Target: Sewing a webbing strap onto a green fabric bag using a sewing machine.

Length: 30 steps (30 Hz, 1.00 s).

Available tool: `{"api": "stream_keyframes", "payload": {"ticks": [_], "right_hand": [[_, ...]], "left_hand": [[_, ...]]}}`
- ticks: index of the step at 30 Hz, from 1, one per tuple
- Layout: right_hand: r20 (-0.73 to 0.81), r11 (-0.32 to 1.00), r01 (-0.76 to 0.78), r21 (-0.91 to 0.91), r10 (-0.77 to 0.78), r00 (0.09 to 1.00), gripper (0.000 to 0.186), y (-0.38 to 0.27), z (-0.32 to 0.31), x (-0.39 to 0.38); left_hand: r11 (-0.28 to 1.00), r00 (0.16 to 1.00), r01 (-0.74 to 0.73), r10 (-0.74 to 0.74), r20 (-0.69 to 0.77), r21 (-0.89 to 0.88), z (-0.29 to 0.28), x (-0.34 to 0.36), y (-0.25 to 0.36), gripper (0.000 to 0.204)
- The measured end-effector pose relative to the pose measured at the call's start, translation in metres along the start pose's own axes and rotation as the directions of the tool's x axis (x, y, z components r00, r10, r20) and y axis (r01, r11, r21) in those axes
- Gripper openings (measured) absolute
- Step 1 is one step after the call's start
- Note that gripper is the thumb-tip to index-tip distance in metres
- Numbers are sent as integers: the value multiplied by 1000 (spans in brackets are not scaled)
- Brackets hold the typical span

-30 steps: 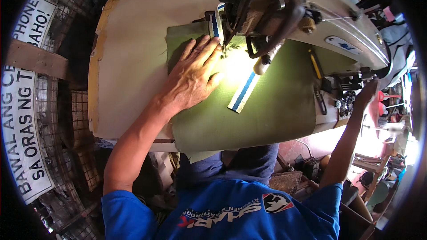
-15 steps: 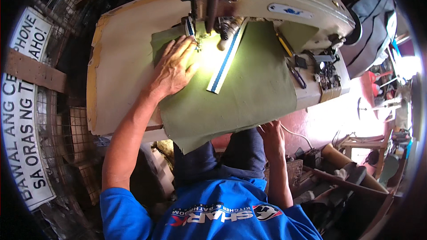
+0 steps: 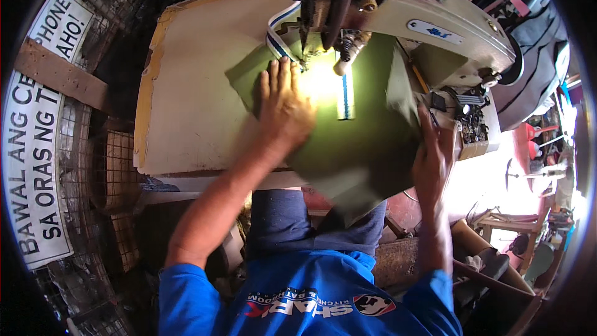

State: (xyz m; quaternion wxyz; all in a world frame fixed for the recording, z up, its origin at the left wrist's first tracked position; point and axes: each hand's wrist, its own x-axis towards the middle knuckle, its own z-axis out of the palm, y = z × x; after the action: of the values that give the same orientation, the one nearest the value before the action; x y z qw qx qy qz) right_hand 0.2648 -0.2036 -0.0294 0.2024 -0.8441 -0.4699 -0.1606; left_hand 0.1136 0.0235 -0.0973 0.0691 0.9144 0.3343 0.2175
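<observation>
My left hand [image 3: 286, 102] lies flat with fingers stretched on a green fabric piece [image 3: 367, 143], left of the sewing machine's needle area. Its fingertips touch a white ribbon with a blue stripe [image 3: 277, 40], which curves in from behind the needle. A straight length of the same ribbon [image 3: 345, 96] lies on the fabric, right of the presser area. My right hand [image 3: 433, 149] is at the fabric's right edge, beside dark thread snips [image 3: 434, 118]. Its fingers are blurred, so its grip is unclear. A lamp brightly lights the cloth under the sewing machine [image 3: 429, 15].
The pale table top [image 3: 199, 87] stretches left of the fabric. Bobbins and small metal parts [image 3: 476, 118] sit at the table's right end, near a yellow pencil-like tool [image 3: 420, 78]. A wire mesh wall with a sign [image 3: 46, 149] stands at left. Clutter fills the floor at right.
The fabric has turned and its near and right edges blur with motion. My right hand has risen from below the near edge to the right edge. My left hand stays by the needle.
</observation>
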Motion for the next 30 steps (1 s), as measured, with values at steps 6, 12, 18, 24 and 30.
{"api": "stream_keyframes", "payload": {"ticks": [6,12,18,24,30], "right_hand": [[102,652,549,-524,-592,800,36,6,90,165],[24,766,452,-456,-497,867,34,15,122,172],[-133,786,613,-75,-618,775,36,-32,98,112],[61,651,627,428,-713,698,29,-46,118,102],[85,663,611,433,-704,705,29,-48,119,103]], "left_hand": [[858,979,158,-201,-36,-488,3,-21,69,69],[969,987,-105,73,-145,-223,-31,12,-14,44],[911,957,-277,290,-3,-307,-31,37,-47,23],[833,853,-523,512,-107,-181,-31,38,-49,23],[853,878,-477,473,-72,-213,-29,35,-49,26]]}}
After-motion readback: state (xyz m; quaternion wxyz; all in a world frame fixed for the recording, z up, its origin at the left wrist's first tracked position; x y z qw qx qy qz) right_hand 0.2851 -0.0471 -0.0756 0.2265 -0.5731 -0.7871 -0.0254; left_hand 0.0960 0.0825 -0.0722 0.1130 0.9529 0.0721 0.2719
